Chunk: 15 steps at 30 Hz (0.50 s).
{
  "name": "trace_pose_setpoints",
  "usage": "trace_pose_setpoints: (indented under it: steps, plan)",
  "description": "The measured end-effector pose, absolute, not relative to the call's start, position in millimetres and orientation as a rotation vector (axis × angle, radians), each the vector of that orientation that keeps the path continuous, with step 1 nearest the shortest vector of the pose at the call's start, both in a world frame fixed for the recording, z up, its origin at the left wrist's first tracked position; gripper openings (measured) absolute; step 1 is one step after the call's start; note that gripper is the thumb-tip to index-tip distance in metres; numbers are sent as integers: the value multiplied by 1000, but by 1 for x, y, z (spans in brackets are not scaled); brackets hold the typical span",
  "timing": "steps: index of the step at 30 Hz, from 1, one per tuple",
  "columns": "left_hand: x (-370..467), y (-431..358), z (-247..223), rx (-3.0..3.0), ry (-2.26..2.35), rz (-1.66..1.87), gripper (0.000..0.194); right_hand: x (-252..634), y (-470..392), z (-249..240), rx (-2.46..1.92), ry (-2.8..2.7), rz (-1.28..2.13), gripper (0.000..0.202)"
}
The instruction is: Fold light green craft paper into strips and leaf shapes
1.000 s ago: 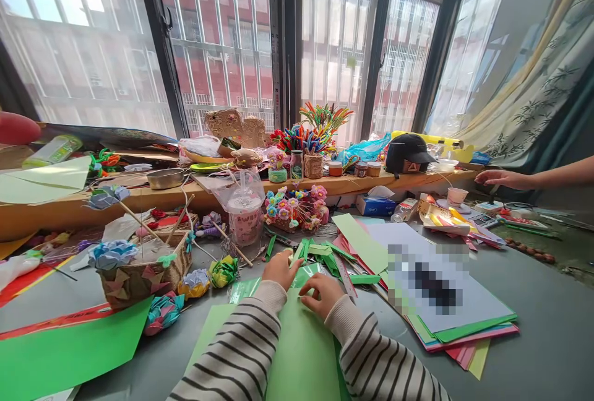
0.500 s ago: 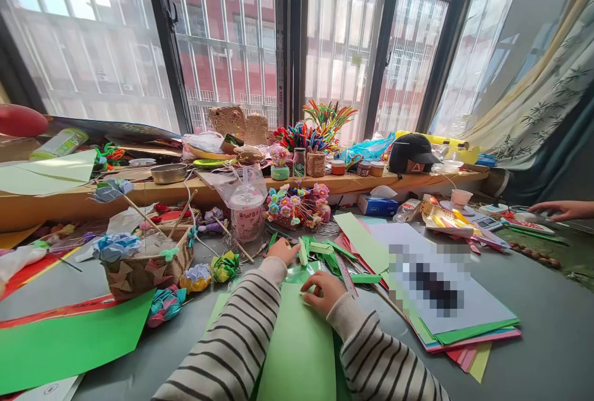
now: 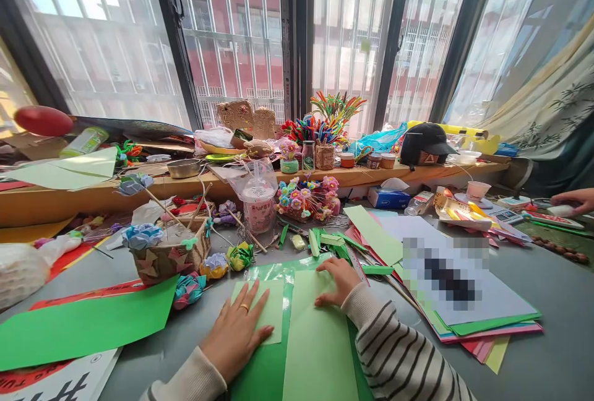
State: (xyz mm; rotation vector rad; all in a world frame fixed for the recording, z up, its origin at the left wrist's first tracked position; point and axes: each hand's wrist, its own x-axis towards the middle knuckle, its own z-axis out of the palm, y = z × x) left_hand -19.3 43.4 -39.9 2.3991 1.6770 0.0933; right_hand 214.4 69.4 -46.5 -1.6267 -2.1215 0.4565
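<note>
My left hand (image 3: 241, 323) lies flat with fingers spread, a ring on one finger, over a small pale green paper piece (image 3: 275, 320). Beside it, a long pale green paper strip (image 3: 320, 351) runs toward me on a glossy green mat or sheet (image 3: 264, 379). My right hand (image 3: 338, 280) rests on the strip's upper right part, thumb and fingertips touching the paper and apart from each other. Just beyond my hands lie cut green paper strips (image 3: 331, 240), a small pale yellowish block (image 3: 298, 242) and part of a ruler (image 3: 358, 265).
Stacked coloured paper (image 3: 482, 320) lies to the right. On the left are a bright green sheet (image 3: 88, 333) and a box of paper flowers (image 3: 162, 258). A lidded cup (image 3: 258, 206) and crocheted flowers (image 3: 309, 200) stand behind. Another person's hand (image 3: 575, 200) is at far right.
My left hand has drawn back from the cut strips and now lies flat on the small paper piece. My right hand still touches the long strip. The view has shifted slightly.
</note>
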Motion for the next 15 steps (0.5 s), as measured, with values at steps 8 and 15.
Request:
trace_pose_setpoints:
  steps: [8, 15]
  plan:
    - [-17, 56, -52, 2492, 1664, 275, 50, 214, 69, -45, -1712, -2143, 457, 66]
    - [-33, 55, -43, 2196, 2113, 637, 69, 214, 69, -44, -1707, -2143, 465, 65]
